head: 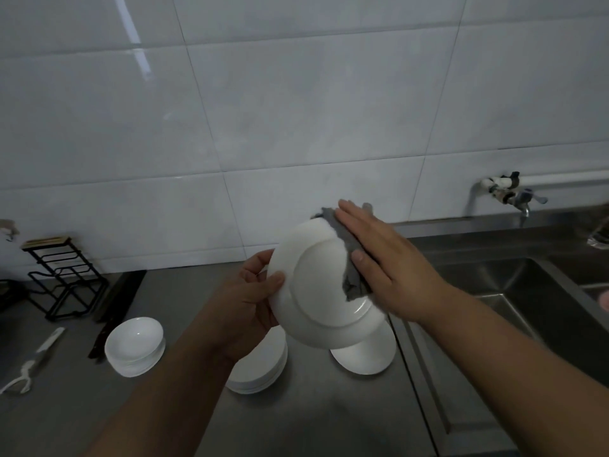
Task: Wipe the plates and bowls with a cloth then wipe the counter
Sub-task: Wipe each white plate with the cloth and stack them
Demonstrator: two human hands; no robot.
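A white plate point(321, 285) is held tilted above the counter point(329, 417), its underside and foot ring facing the camera. A grey cloth point(349, 255) lies against the plate's right rim, reaching over its top edge.

Below the plate, a stack of white plates point(263, 367) sits on the counter, partly hidden by the left forearm. Below and right of the plate lies a single white plate point(365, 357), close to the lip of the steel sink point(514, 291). Left of the held plate stands a stack of small white bowls point(135, 344), the top one holding nothing. Further left are a black wire rack point(62, 278), a dark-handled knife point(108, 328) and a white peeler point(29, 364). Bare counter lies near the front edge.

The left hand point(247, 305) grips the plate's left rim, thumb on the underside, fingers curled behind. The right hand point(385, 262) is flat, fingers extended, pressing the cloth onto the plate. A tap point(514, 194) juts from the tiled wall right of the plate.
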